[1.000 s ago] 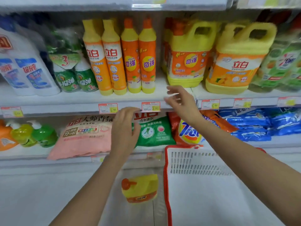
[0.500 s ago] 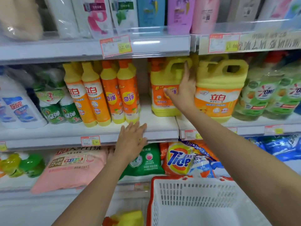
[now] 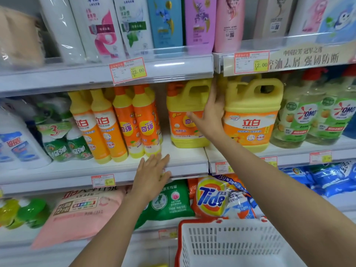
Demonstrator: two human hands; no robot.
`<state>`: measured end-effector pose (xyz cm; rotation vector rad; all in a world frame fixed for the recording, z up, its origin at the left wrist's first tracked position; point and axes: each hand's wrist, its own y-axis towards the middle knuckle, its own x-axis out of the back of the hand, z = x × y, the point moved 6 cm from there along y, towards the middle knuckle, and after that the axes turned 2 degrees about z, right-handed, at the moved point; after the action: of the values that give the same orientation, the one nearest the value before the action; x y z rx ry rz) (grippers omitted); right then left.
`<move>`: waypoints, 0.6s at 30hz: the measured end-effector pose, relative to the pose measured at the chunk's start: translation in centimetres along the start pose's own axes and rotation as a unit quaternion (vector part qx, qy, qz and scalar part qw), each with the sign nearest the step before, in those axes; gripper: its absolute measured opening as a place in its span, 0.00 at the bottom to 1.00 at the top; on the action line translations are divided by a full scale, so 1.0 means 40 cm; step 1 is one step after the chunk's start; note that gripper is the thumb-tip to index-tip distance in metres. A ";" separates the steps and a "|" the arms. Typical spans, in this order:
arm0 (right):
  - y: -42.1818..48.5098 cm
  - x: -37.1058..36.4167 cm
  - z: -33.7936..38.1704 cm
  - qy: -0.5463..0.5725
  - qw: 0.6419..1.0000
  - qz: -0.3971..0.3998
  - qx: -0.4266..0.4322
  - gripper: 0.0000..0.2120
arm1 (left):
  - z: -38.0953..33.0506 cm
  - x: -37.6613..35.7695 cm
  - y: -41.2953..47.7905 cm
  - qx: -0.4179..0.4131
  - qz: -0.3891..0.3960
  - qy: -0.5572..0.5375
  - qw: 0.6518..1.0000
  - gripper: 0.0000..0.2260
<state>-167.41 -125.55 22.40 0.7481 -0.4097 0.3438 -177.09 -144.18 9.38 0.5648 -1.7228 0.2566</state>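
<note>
Shop aisle, white shelf [image 3: 185, 158] of bottles [image 3: 123, 124]; right hand [image 3: 211, 117] spread, straight fingers against yellow jug [image 3: 183, 137]; left hand [image 3: 152, 177] flat on shelf edge, empty

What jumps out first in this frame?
First the right hand, its straight fingers slid into the gap between two big yellow detergent jugs on the middle shelf, the left jug and the right jug. Next the left hand, lying flat on that shelf's front edge. At bottom right stands a white basket with a red rim.
</note>
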 end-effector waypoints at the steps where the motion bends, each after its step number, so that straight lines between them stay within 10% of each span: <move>1: -0.015 -0.004 -0.005 0.015 1.000 -0.004 -0.006 0.53 | 0.001 -0.002 0.002 0.001 0.001 -0.002 1.000 0.25; 7: -0.059 -0.050 -0.069 0.153 0.982 0.065 -0.093 0.48 | 0.006 -0.005 0.003 -0.002 0.000 -0.008 1.000 0.25; 18: -0.088 -0.045 -0.113 0.079 0.986 0.091 -0.119 0.34 | 0.007 -0.003 0.001 0.002 0.008 -0.019 1.000 0.25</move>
<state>-166.36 -125.03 16.50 0.4473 -0.3615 0.5136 -177.33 -144.23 9.22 0.5631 -1.7650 0.2621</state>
